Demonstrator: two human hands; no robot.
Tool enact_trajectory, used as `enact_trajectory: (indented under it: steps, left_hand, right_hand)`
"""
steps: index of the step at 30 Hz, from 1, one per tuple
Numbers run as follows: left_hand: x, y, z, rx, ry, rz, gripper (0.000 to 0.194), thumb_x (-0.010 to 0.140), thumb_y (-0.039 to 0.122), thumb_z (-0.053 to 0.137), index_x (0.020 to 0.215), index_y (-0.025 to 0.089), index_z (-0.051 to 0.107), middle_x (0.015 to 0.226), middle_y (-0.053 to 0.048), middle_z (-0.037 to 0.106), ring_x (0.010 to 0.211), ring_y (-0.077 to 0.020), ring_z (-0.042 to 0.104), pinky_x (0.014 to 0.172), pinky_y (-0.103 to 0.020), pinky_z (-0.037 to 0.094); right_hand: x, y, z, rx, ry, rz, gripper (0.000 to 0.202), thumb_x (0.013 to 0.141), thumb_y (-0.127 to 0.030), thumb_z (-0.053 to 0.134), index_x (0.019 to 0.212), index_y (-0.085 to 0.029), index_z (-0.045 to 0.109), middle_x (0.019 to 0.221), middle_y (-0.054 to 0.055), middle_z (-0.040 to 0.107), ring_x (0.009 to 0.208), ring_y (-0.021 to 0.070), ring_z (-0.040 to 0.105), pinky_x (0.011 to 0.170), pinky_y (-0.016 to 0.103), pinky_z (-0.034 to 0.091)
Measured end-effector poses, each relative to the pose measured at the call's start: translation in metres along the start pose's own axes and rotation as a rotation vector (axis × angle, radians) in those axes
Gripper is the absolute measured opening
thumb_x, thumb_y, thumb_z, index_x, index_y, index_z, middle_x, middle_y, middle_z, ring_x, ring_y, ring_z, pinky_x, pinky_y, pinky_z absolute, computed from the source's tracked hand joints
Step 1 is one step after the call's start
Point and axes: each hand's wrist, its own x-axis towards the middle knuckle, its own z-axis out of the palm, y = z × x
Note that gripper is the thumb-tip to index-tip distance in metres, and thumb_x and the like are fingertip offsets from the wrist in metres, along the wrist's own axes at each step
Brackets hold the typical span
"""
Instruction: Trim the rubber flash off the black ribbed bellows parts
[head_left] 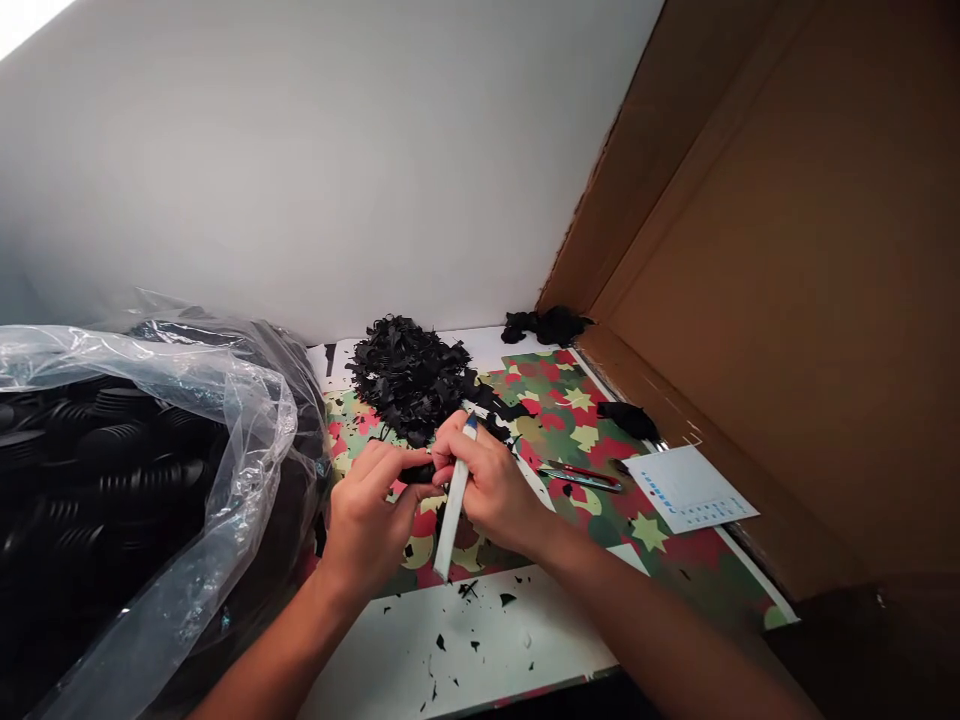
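My left hand (371, 505) pinches a small black part (418, 473), mostly hidden by the fingers, between thumb and fingertips. Gripped in my right hand (491, 485) is a flat white stick-like tool (451, 525) with a blue spot at its upper end. Its working tip cannot be made out. The right fingertips meet the black part, so both hands come together over the table. Just beyond them rises a heap of black shavings (409, 375). Small black scraps (508, 600) lie scattered on the white surface nearer to me.
To the left, a clear plastic bag (255, 440) holds many ribbed black parts (116, 445). Slim pen-like tools (581, 477) and a printed white card (690, 487) rest on the camouflage-patterned sheet (544, 385). Cardboard (787, 280) walls the right side; black clumps (547, 326) lie near its corner.
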Motion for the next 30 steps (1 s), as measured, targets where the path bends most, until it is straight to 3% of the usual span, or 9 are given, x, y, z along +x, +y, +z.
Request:
enact_trajectory:
  steps: [2, 5, 9, 12, 16, 20, 25, 30]
  left_hand:
    - [-0.001, 0.0, 0.001, -0.147, -0.012, -0.208, 0.005, 0.075, 0.021, 0.08, 0.079, 0.023, 0.079, 0.077, -0.002, 0.078, 0.069, -0.0191, 0.068, 0.066, -0.029, 0.055]
    - [0.001, -0.001, 0.001, -0.435, -0.035, -0.47, 0.011, 0.068, 0.026, 0.084, 0.073, 0.019, 0.078, 0.071, -0.003, 0.077, 0.064, -0.0189, 0.068, 0.061, -0.028, 0.055]
    - [0.006, 0.0, -0.003, -0.577, 0.092, -0.573, 0.016, 0.063, 0.027, 0.086, 0.071, 0.017, 0.077, 0.067, -0.003, 0.074, 0.06, -0.0153, 0.065, 0.057, -0.024, 0.054]
    - [0.007, 0.002, -0.004, -0.523, 0.058, -0.543, 0.014, 0.062, 0.025, 0.086, 0.07, 0.018, 0.077, 0.068, -0.003, 0.076, 0.062, -0.0168, 0.067, 0.059, -0.025, 0.056]
    - [0.004, 0.003, 0.0, -0.426, 0.017, -0.505, 0.01, 0.066, 0.024, 0.082, 0.072, 0.019, 0.077, 0.069, -0.003, 0.077, 0.062, -0.019, 0.069, 0.06, -0.028, 0.058]
    - [0.001, 0.001, 0.005, -0.242, -0.002, -0.409, 0.004, 0.069, 0.019, 0.077, 0.072, 0.021, 0.077, 0.071, -0.001, 0.077, 0.065, -0.0185, 0.069, 0.061, -0.027, 0.055]
    - [-0.002, -0.001, 0.006, 0.025, 0.018, -0.103, 0.017, 0.075, 0.009, 0.065, 0.073, 0.024, 0.074, 0.07, 0.001, 0.072, 0.066, -0.0168, 0.066, 0.063, -0.027, 0.051]
    - [-0.002, -0.002, 0.001, 0.113, 0.04, 0.059, 0.021, 0.08, 0.005, 0.062, 0.08, 0.024, 0.071, 0.074, 0.001, 0.072, 0.07, -0.0167, 0.068, 0.065, -0.026, 0.053]
  right_hand:
    - [-0.001, -0.003, 0.001, 0.024, -0.009, 0.015, 0.018, 0.084, -0.009, 0.049, 0.075, -0.024, 0.043, 0.082, 0.001, 0.051, 0.071, 0.0169, 0.048, 0.065, 0.029, 0.043]
    - [-0.003, -0.002, -0.001, 0.216, -0.039, 0.094, 0.019, 0.086, -0.017, 0.053, 0.074, -0.024, 0.041, 0.075, -0.001, 0.046, 0.066, 0.0162, 0.044, 0.061, 0.028, 0.041]
    - [-0.001, 0.009, -0.007, 0.523, 0.132, 0.255, 0.024, 0.091, -0.035, 0.056, 0.074, -0.024, 0.042, 0.07, -0.003, 0.045, 0.056, 0.0129, 0.039, 0.052, 0.027, 0.036]
    - [0.001, 0.011, -0.012, 0.367, 0.173, 0.305, 0.012, 0.089, -0.03, 0.064, 0.08, -0.023, 0.061, 0.076, 0.0, 0.058, 0.065, 0.0156, 0.053, 0.06, 0.029, 0.045]
    - [0.0, 0.003, -0.011, 0.232, 0.088, 0.201, 0.007, 0.089, -0.024, 0.069, 0.086, -0.025, 0.075, 0.09, 0.004, 0.068, 0.085, 0.0205, 0.065, 0.077, 0.034, 0.054]
    - [-0.002, -0.001, -0.004, 0.162, 0.094, 0.153, 0.008, 0.088, -0.02, 0.07, 0.081, -0.024, 0.07, 0.085, 0.002, 0.064, 0.075, 0.0178, 0.061, 0.07, 0.032, 0.053]
    - [-0.005, -0.003, 0.002, 0.047, 0.013, 0.088, 0.02, 0.084, -0.006, 0.055, 0.073, -0.023, 0.05, 0.08, 0.0, 0.055, 0.069, 0.0151, 0.053, 0.064, 0.027, 0.046]
    - [-0.003, -0.001, -0.002, 0.095, 0.023, 0.133, 0.018, 0.088, -0.013, 0.058, 0.077, -0.024, 0.049, 0.08, -0.001, 0.053, 0.069, 0.0153, 0.052, 0.064, 0.027, 0.045]
